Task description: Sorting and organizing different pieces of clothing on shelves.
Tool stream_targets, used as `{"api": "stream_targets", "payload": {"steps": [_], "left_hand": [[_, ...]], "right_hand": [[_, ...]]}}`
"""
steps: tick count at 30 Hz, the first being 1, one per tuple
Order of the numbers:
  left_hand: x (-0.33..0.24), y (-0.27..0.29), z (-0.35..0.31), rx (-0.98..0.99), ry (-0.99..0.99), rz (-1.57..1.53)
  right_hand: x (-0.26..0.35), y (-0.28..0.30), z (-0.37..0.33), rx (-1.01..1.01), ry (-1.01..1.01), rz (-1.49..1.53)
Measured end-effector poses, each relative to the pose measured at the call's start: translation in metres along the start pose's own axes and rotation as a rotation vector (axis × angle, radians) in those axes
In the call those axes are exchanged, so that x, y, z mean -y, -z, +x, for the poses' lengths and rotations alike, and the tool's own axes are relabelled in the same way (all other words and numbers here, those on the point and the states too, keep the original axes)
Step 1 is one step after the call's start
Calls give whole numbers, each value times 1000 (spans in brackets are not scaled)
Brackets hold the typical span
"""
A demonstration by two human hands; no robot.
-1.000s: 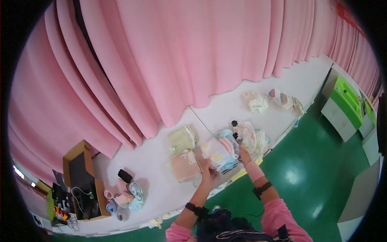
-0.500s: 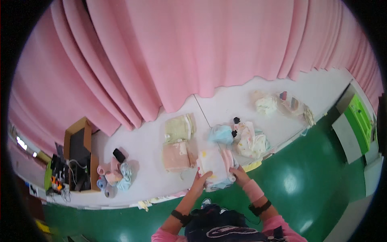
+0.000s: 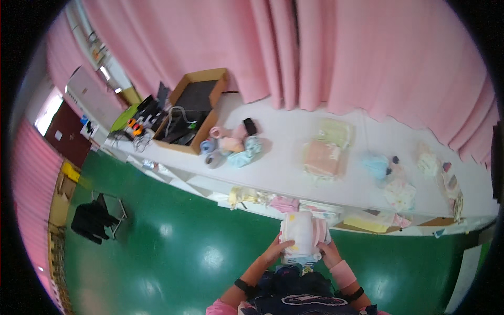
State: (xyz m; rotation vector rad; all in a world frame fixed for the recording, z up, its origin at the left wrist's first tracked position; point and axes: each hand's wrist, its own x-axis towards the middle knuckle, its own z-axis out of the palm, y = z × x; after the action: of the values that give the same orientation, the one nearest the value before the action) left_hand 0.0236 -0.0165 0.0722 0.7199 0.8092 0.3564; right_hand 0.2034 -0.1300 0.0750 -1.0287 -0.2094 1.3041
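Both my hands grip a stack of folded cloths (image 3: 298,231), white with yellow patches, with a pink striped piece at its right and light blue underneath. My left hand (image 3: 275,249) holds the left side, thumb on top. On the right side, my right hand (image 3: 329,252) is closed round the edge. The stack is held in front of my body, over the green floor and apart from the white counter (image 3: 283,157). On that counter lie a folded pink cloth (image 3: 321,157) and a folded pale green cloth (image 3: 336,132).
Rolled pink and blue cloths (image 3: 236,144) lie beside an open cardboard box (image 3: 197,144) with cables. Crumpled light cloths (image 3: 400,193) and a blue cloth (image 3: 375,166) lie to the right. More cloths fill the shelf under the counter (image 3: 286,203). A chair with a black garment (image 3: 94,220) stands left.
My view has swung left, and I have moved back from the counter. The stack, still in both hands, is now over the floor rather than at the counter's edge.
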Motion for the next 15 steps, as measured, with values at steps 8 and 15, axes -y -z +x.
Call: {"api": "stream_targets", "payload": {"steps": [8, 15], "left_hand": [[-31, 184, -105, -99, -105, -234], [-95, 339, -118, -110, -2, -97]], "right_hand": [[-140, -150, 44, 156, -257, -146], [-253, -256, 86, 93, -373, -14]]}}
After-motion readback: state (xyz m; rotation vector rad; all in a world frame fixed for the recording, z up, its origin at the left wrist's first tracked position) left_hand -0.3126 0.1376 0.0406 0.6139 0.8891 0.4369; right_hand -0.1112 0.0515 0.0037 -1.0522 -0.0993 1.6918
